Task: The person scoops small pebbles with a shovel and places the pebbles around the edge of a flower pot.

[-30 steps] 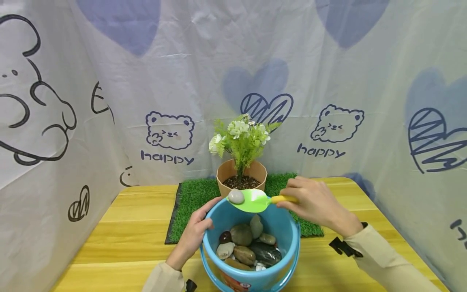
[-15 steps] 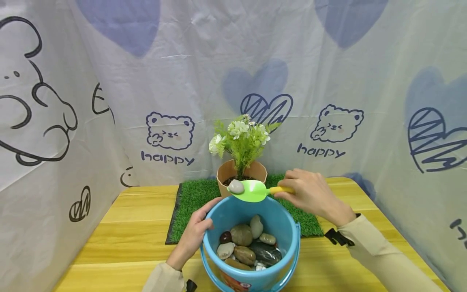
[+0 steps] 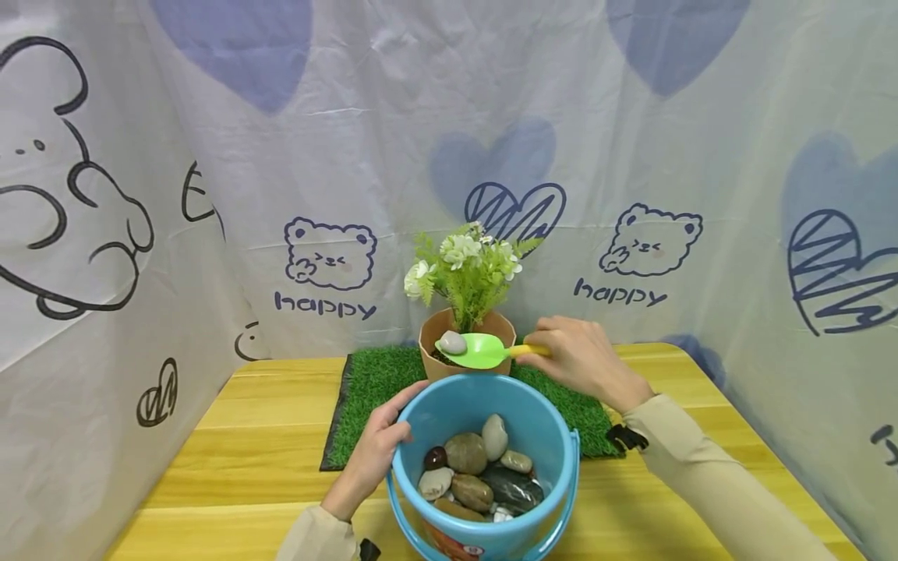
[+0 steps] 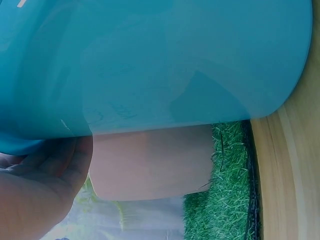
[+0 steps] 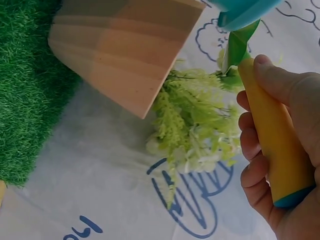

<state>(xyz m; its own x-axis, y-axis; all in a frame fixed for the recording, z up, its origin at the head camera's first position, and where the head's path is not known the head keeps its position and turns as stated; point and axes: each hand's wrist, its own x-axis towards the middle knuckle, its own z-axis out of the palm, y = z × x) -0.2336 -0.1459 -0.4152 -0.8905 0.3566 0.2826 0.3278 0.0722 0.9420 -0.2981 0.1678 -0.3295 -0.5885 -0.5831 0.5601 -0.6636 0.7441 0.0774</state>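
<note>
In the head view, my right hand (image 3: 578, 354) grips the yellow handle (image 5: 275, 135) of a small garden trowel (image 3: 487, 351). A grey-white pebble (image 3: 453, 343) lies near the tip of its green blade, which is over the front of the flowerpot (image 3: 435, 365). White flowers and green leaves (image 3: 466, 269) rise from that pot. My left hand (image 3: 375, 444) holds the rim of a blue bucket (image 3: 456, 405) at its left side, thumb over the edge and fingers outside. Several stones (image 3: 471, 491) lie inside the bucket. The left wrist view shows the fingers partly hidden behind the rim.
A green artificial grass mat (image 3: 372, 389) lies under the pot and reaches behind the bucket. The wooden table (image 3: 259, 428) extends on both sides. A pale printed curtain (image 3: 330, 156) surrounds the back and sides. The bucket's handle (image 3: 561, 522) hangs down in front.
My right hand has moved the trowel up and away from me, from above the bucket's far rim to over the flowerpot, with the pebble still on the blade. The left hand and bucket stay put.
</note>
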